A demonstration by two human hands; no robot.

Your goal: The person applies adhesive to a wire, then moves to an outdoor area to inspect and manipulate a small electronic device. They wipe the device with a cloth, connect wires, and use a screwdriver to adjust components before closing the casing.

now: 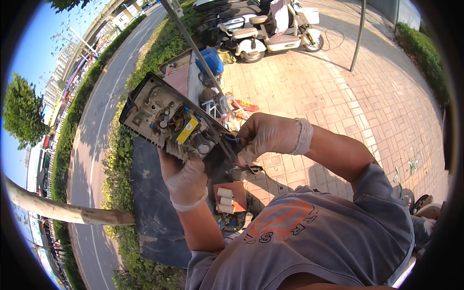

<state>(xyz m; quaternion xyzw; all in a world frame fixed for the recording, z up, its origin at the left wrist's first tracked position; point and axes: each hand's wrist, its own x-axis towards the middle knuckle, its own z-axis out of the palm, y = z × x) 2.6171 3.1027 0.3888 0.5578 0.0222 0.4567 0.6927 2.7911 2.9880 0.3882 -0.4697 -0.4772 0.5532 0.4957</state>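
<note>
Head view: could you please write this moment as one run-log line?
left hand: gloved, holding open circuit unit; right hand: gloved, at dark cables, grip unclear; unit: components exposed, yellow part; beyond: blue container

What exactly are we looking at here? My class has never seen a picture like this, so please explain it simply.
There is no robot, only a person working with two hands in thin, pale gloves. The one picture comes from a wide fisheye camera on the person's head, looking down, so straight edges bend near the rim.

The left hand holds an opened electronic unit from below, its parts showing, including a yellow block. The right hand is at the unit's right end, by some dark wires; how firmly it grips is hard to tell.

Lower down, pale cylinders lie on a reddish board. Beyond are brick paving and parked scooters.
</note>
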